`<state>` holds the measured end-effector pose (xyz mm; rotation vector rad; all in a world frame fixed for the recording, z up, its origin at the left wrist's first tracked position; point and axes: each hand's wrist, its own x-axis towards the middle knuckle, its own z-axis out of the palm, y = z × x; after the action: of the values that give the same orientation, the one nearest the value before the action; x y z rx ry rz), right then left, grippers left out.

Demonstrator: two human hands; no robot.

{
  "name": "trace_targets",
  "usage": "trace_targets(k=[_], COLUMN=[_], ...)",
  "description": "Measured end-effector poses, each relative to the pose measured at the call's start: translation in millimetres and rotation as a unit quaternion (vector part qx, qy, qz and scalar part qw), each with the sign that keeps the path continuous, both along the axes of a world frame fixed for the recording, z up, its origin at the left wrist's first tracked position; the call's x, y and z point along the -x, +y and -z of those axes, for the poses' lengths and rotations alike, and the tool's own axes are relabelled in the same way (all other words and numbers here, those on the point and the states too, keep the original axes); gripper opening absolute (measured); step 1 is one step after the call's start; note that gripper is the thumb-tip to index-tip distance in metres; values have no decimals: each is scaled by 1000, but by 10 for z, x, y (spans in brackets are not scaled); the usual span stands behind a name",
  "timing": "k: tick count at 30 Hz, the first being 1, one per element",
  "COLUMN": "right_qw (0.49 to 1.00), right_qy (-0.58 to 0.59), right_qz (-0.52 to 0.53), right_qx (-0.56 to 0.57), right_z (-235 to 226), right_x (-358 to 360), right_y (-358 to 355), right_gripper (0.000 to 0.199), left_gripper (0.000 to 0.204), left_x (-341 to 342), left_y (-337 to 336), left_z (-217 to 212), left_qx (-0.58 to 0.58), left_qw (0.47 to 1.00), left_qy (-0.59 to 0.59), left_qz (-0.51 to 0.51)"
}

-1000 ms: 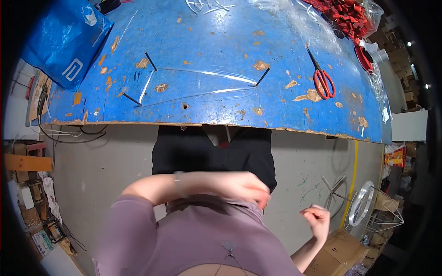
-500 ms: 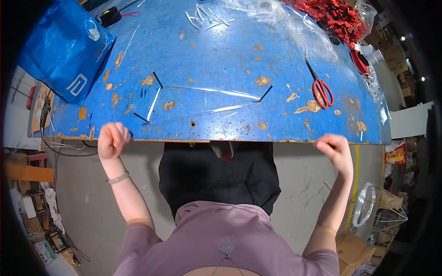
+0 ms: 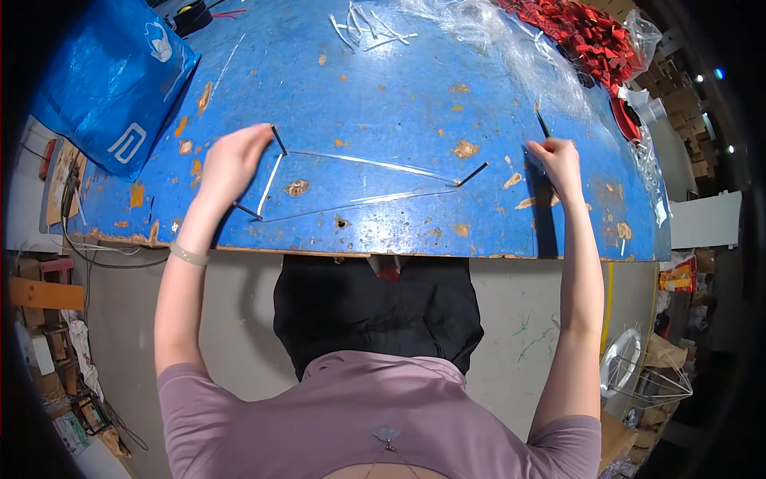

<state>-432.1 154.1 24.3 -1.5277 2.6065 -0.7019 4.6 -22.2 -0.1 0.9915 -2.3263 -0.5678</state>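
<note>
My left hand (image 3: 237, 164) is over the left part of the blue table, its fingers pressed together. Their tips are beside the top of a dark upright peg (image 3: 278, 140); what they hold, if anything, is hidden. Two more dark pegs stand nearby, a front-left peg (image 3: 248, 211) and a right peg (image 3: 474, 173). Thin, shiny clear strip (image 3: 369, 164) runs around the three pegs in a long triangle. Over the scissors (image 3: 544, 124) is my right hand (image 3: 561, 164), fingers curled in. Only the dark blade shows past it, and I cannot tell whether it grips the handles.
A large blue bag (image 3: 120, 88) stands at the left of the table (image 3: 383, 231). Short white strips (image 3: 371, 28) lie at the back. Crumpled clear film (image 3: 511, 60) and a pile of red bows (image 3: 582, 36) are at the back right, beside a red-and-black tool (image 3: 625, 120).
Both hands have moved forward from the table's front edge. The left has come beside the far-left peg. The right has come over the scissors, hiding their red handles.
</note>
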Motion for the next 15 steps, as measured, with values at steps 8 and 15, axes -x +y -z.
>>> trace_targets(k=[8,15], right_qw=[986,923], right_qy=[-50,-265], right_qz=[142,260], right_qx=[-66,-100], right_z=[109,358], right_x=[-88,-967], right_y=[1539,3518], right_gripper=[32,24], left_gripper=[14,10], left_x=[-168,589], left_y=[131,1161], left_z=[-416,-423], left_qx=[120,6], left_qw=[991,918], left_qy=[-31,273], left_qz=[48,286])
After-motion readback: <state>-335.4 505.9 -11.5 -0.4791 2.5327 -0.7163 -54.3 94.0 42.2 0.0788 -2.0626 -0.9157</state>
